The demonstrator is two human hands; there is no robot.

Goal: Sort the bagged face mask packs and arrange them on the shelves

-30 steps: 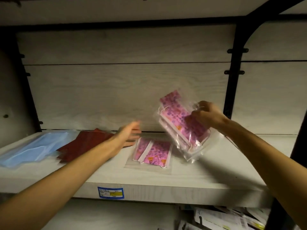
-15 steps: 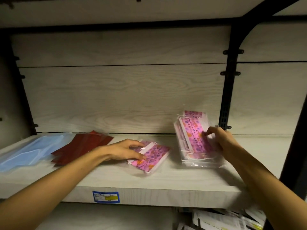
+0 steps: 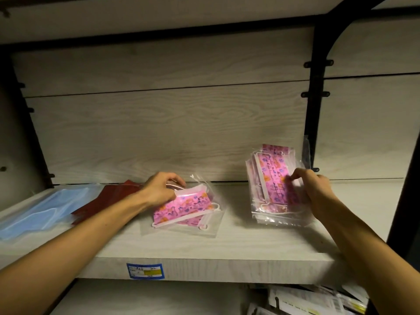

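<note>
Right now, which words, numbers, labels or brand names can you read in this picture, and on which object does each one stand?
No text can be read.
Blue and yellow label on the front edge of the shelf: print too small and blurred.
Packages on the lower shelf: printed lines and what looks like a barcode, unreadable.
Pink mask packs: only a flower pattern, no words visible.

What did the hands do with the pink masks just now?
The right hand brought its pink stack down onto the shelf. The left hand reached over and gripped the single pink pack, lifting its edge. Blue masks and red packs stayed put.
</note>
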